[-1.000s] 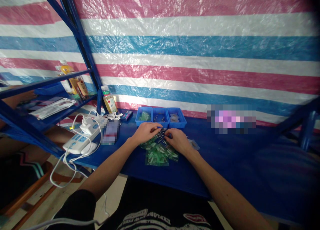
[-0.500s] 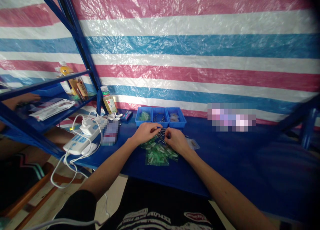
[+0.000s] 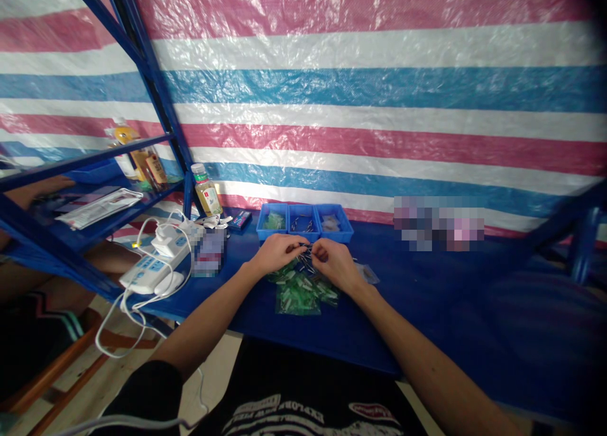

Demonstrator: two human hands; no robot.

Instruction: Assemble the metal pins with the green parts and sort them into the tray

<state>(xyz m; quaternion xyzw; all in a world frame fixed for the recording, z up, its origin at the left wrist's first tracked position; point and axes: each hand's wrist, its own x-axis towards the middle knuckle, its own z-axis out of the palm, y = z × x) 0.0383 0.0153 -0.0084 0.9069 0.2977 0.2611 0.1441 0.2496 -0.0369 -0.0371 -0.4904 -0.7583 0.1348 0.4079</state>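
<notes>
My left hand [image 3: 277,254] is closed in a pinch over a pile of thin dark rods with silvery parts [image 3: 306,261]. A slim dark piece shows at its fingertips. My right hand [image 3: 334,261] faces it from the other side, fingers curled and pressed together close to the left fingertips; what they hold is too small to make out. Directly below the hands lies a heap of green clear plastic packets [image 3: 298,293]. Beyond them stand three joined blue bins: the left bin [image 3: 273,235] has green packets, the middle bin [image 3: 303,235] a few dark rods, the right bin [image 3: 336,236] clear packets.
A clear packet [image 3: 367,273] lies beside my right wrist. To the left are a white power strip [image 3: 156,262] with loose cables, a blurred-out object [image 3: 208,252], a small blue box [image 3: 241,219] and a bottle [image 3: 207,192]. A blue frame post [image 3: 161,100] rises there; another person sits beyond.
Both hands stay over the rods with only slight finger movement. My right fingers sit a little closer to the left fingertips. The bins and packets look the same.
</notes>
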